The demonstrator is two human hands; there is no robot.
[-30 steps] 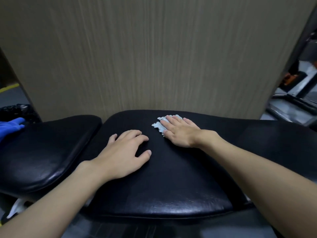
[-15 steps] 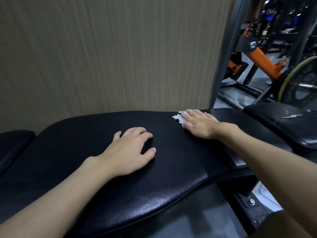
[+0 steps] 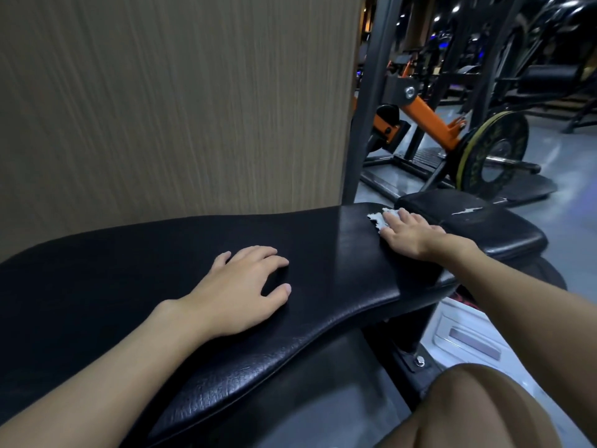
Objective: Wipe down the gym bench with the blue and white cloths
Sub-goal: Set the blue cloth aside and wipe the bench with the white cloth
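The black padded gym bench (image 3: 135,273) runs across the view from left to right. My right hand (image 3: 408,232) lies flat at the far right end of the pad, pressing the white cloth (image 3: 379,218) down; a crumpled edge of the cloth shows past my fingertips. My left hand (image 3: 240,291) rests palm down in the middle of the pad, fingers spread, holding nothing. The blue cloth is out of view.
A beige wood-grain wall (image 3: 174,101) stands right behind the bench. A second black pad (image 3: 478,218) adjoins at the right. Beyond it are an orange machine arm (image 3: 429,116), a weight plate (image 3: 494,153) and a dark upright post (image 3: 368,101). My knee (image 3: 468,412) is at the lower right.
My right hand has slid the white cloth rightward along the pad to its far end. The view turned right, so the blue cloth at the left left the frame. My left hand stayed put.
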